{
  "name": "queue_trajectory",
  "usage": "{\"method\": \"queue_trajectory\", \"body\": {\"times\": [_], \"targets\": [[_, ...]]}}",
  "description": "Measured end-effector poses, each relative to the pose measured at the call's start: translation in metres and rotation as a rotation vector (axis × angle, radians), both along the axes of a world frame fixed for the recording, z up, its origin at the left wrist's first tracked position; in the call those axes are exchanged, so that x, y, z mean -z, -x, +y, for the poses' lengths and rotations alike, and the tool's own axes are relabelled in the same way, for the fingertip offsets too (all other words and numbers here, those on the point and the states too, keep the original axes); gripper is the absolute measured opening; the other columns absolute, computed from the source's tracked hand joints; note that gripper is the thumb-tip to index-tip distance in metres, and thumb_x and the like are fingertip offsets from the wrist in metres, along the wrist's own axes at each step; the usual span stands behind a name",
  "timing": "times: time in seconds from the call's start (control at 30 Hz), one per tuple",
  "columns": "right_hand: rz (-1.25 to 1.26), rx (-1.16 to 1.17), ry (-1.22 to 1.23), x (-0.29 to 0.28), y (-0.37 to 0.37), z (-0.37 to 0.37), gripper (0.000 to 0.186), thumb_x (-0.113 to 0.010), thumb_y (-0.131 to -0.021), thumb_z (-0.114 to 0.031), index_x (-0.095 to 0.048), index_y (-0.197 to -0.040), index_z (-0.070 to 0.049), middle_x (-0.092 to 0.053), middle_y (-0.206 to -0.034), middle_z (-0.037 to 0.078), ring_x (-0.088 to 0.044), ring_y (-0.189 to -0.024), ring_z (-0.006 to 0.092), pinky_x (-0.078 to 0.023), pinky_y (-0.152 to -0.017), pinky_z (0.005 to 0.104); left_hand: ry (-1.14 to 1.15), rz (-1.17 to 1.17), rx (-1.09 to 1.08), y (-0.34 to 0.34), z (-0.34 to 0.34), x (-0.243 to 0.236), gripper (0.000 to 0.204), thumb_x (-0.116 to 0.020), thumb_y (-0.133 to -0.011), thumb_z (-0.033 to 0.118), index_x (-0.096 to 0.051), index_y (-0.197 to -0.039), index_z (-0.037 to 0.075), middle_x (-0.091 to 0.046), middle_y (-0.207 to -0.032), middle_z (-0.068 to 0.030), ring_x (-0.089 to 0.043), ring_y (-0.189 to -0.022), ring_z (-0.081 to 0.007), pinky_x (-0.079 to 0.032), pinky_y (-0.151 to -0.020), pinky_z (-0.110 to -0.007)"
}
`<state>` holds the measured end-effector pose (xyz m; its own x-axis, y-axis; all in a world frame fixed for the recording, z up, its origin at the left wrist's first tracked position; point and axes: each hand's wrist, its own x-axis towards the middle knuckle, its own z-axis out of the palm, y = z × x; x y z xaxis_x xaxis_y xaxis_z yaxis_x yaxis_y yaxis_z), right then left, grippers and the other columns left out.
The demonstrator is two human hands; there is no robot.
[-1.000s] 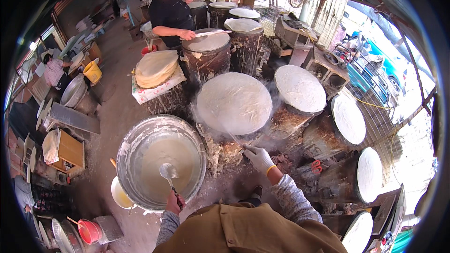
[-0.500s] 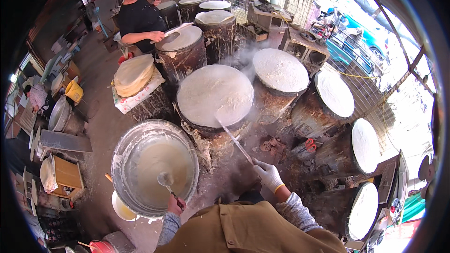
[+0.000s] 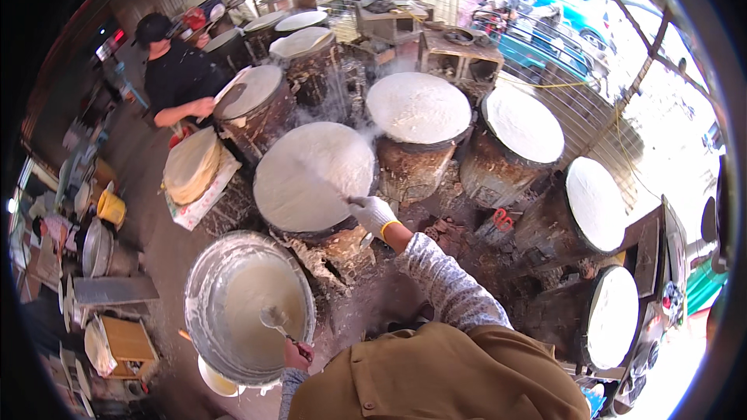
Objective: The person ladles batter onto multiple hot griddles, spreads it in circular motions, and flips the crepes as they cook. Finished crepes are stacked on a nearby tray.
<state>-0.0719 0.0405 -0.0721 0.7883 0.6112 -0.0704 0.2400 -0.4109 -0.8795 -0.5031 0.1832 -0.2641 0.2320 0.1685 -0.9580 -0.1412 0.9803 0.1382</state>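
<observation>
My left hand (image 3: 297,354) is closed around the handle of a metal ladle (image 3: 272,316). The ladle's bowl rests at the surface of pale batter (image 3: 253,284) in a big metal basin (image 3: 196,288). My right hand (image 3: 374,215), in a white glove, grips a long thin stick (image 3: 331,186), blurred by motion. It reaches over a round griddle (image 3: 296,206) coated with white batter, which stands on a rusty drum stove. Whether the stick's far end touches the batter, I cannot tell.
More coated griddles on drums (image 3: 418,109) curve round to the right, with steam between some. A stack of flat round sheets (image 3: 192,167) sits at left. Beyond it, a person in black (image 3: 179,74) works at another griddle. A white bucket (image 3: 218,379) stands below the basin.
My right hand has moved forward and left, carrying the stick farther over the griddle. My left hand keeps the ladle at the basin. The whole view has shifted.
</observation>
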Motion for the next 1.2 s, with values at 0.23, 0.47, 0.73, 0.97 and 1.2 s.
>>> {"method": "queue_trajectory", "body": {"times": [0.23, 0.47, 0.73, 0.97, 1.2], "targets": [[0.107, 0.015, -0.014, 0.011, 0.043, -0.081, 0.035, -0.059, -0.092, -0.030, -0.066, -0.121, -0.010, -0.066, -0.074, 0.009, -0.059, -0.064, 0.0118, -0.050, -0.062, 0.0306, -0.497, -0.131, 0.286, 0.023, -0.009, 0.044, 0.055, -0.040, -0.094, 0.055, -0.039, -0.057, 0.016, -0.042, -0.047, 0.0021, -0.042, -0.041, -0.0134, -0.036, -0.039, -0.028], [0.631, 0.167, -0.229, -0.003, 0.054, -0.162, 0.048, -0.062, -0.092, -0.025, -0.054, -0.137, -0.008, -0.062, -0.076, -0.003, -0.048, -0.060, 0.0019, -0.041, -0.054, 0.0191, -0.293, 0.078, -0.019, -0.024, -0.007, 0.037, 0.047, -0.043, -0.092, 0.048, -0.041, -0.057, 0.016, -0.045, -0.049, -0.0004, -0.045, -0.042, -0.0145, -0.037, -0.037, -0.029], [0.027, 0.417, -0.235, 0.039, -0.086, -0.175, 0.043, -0.055, -0.093, -0.029, -0.058, -0.131, -0.011, -0.070, -0.102, 0.019, -0.068, -0.093, 0.0189, -0.050, -0.082, 0.0301, -0.140, 0.360, -0.031, -0.071, 0.006, 0.037, 0.029, -0.057, -0.085, 0.026, -0.044, -0.061, 0.016, -0.046, -0.050, -0.0007, -0.048, -0.042, -0.0149, -0.041, -0.036, -0.030], [-0.037, 0.436, 0.024, 0.046, -0.188, -0.151, 0.039, -0.054, -0.091, -0.032, -0.063, -0.126, -0.017, -0.067, -0.099, 0.024, -0.069, -0.089, 0.0338, -0.052, -0.078, 0.0380, -0.166, 0.450, 0.323, -0.076, 0.010, 0.043, 0.044, -0.054, -0.094, 0.034, -0.043, -0.057, 0.013, -0.046, -0.045, -0.0057, -0.043, -0.034, -0.0192, -0.038, -0.031, -0.034], [-0.009, 0.291, 0.072, 0.047, -0.238, -0.103, 0.039, -0.055, -0.092, -0.030, -0.062, -0.128, -0.016, -0.070, -0.088, 0.017, -0.067, -0.079, 0.0223, -0.050, -0.073, 0.0328, -0.256, 0.517, 0.511, -0.062, 0.014, 0.056, 0.059, -0.054, -0.095, 0.049, -0.043, -0.049, 0.013, -0.048, -0.043, -0.0102, -0.043, -0.032, -0.0223, -0.034, -0.030, -0.036]]}}
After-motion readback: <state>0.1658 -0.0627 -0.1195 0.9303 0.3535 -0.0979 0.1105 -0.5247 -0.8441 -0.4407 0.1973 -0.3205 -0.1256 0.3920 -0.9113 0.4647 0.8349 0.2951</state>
